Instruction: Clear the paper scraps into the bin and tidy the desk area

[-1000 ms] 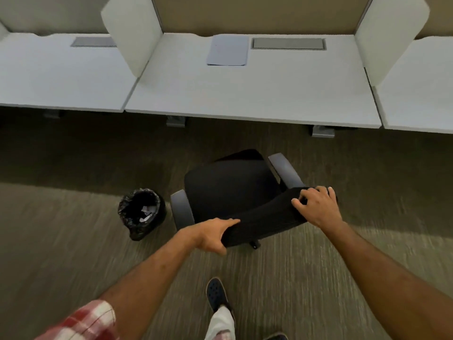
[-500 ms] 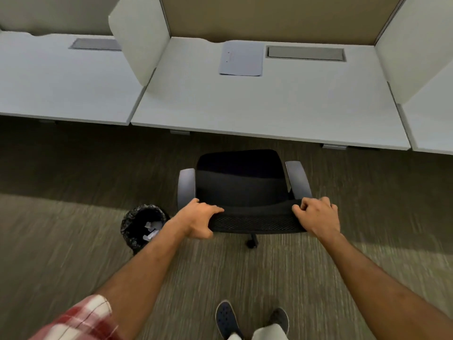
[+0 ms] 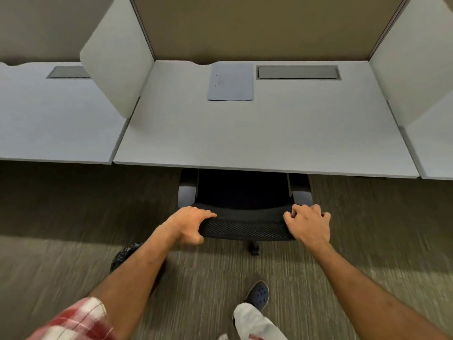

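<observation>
A black office chair [image 3: 245, 217] stands at the white desk [image 3: 245, 143], its seat and grey armrests partly under the front edge. My left hand [image 3: 190, 223] grips the left end of the mesh backrest top. My right hand [image 3: 307, 224] grips the right end. A black-bagged bin [image 3: 123, 256] sits on the carpet at the lower left, mostly hidden behind my left forearm. A pale blue sheet [image 3: 231, 82] lies flat at the back of the desk.
White divider panels [image 3: 117, 69] stand at both sides of the desk, with neighbouring desks beyond. A grey cable tray [image 3: 297, 72] is set into the back. My dark shoe [image 3: 257, 294] is on the striped carpet behind the chair.
The chair has been turned square to the desk and rolled forward under its edge, both hands staying on the backrest. I have stepped closer; the bin now lies behind my left arm.
</observation>
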A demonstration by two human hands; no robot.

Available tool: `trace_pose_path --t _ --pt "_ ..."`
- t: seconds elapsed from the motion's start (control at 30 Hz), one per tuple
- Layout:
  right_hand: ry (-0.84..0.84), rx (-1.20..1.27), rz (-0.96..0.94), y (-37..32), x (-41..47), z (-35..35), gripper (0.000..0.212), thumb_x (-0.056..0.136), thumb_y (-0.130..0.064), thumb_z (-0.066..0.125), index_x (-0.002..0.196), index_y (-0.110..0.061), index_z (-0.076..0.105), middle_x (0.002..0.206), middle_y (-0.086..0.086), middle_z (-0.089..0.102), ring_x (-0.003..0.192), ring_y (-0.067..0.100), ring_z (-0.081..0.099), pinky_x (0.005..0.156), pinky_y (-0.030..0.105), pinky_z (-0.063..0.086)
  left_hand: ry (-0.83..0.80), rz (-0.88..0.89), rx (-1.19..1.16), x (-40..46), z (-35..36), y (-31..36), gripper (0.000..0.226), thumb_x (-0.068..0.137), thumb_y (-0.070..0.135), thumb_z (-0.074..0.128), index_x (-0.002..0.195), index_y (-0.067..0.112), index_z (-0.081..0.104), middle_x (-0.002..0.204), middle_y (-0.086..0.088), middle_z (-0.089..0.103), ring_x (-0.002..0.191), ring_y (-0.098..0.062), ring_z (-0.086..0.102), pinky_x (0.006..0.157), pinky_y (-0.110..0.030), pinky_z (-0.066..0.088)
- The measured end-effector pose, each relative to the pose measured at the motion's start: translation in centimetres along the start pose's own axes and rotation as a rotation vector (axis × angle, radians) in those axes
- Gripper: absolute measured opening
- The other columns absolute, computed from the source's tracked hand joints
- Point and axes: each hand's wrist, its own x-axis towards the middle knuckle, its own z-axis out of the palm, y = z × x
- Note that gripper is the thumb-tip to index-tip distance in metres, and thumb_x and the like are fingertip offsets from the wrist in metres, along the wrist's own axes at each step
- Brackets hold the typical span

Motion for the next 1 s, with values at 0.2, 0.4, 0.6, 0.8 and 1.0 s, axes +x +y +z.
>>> trace_pose_path --t 0.2,0.4,0.6,0.8,1.0 --pt "-0.02 -0.004 0.008 -1.6 6.1 -1.6 0.032 0.085 -0.052 0.036 0.071 -0.028 0.053 0.081 -0.005 0.06 0.092 0.022 0.049 0.087 0.049 0.037 -0.004 -0.004 -0.009 4.6 -4.1 -2.6 0.084 0.067 0.041 0.065 0.146 0.029 0.042 0.132 0.005 0.062 0.116 -0.017 0.058 0.102 -0.038 0.046" --pt "-0.033 -0.03 0.046 -3.2 10.2 -3.1 0.031 0.084 -0.05 0.038 0.072 -0.027 0.054 0.077 -0.005 0.058 0.091 0.024 0.05 0.088 0.048 0.038 -0.003 0.022 -0.023 7.9 -7.5 -4.3 0.082 0.068 0.039 0.067 0.145 0.03 0.042 0.126 0.007 0.064 0.11 -0.015 0.059 0.1 -0.037 0.048" --pt "-0.031 -0.022 0.063 -3.8 13.8 -3.9 0.035 0.083 -0.053 0.038 0.072 -0.028 0.059 0.075 -0.006 0.06 0.089 0.022 0.054 0.088 0.048 0.036 0.002 0.028 -0.034 10.6 -9.8 -5.6 0.082 0.069 0.037 0.066 0.147 0.031 0.041 0.132 0.007 0.061 0.116 -0.016 0.057 0.101 -0.035 0.047" --pt "-0.014 0.031 0.103 -3.9 15.5 -3.8 0.033 0.081 -0.056 0.043 0.068 -0.031 0.06 0.074 -0.01 0.062 0.083 0.017 0.058 0.094 0.048 0.039 -0.019 0.069 -0.024 12.2 -10.8 -6.3 0.08 0.066 0.039 0.065 0.143 0.03 0.044 0.123 0.009 0.064 0.107 -0.012 0.059 0.095 -0.035 0.051" --pt "-0.024 0.125 0.09 -4.0 15.6 -4.7 0.03 0.084 -0.058 0.05 0.075 -0.032 0.064 0.08 -0.011 0.065 0.085 0.015 0.061 0.099 0.049 0.04 -0.083 0.099 -0.044 12.4 -11.8 -6.3 0.082 0.067 0.045 0.068 0.143 0.031 0.041 0.126 0.008 0.06 0.109 -0.012 0.057 0.096 -0.039 0.051"
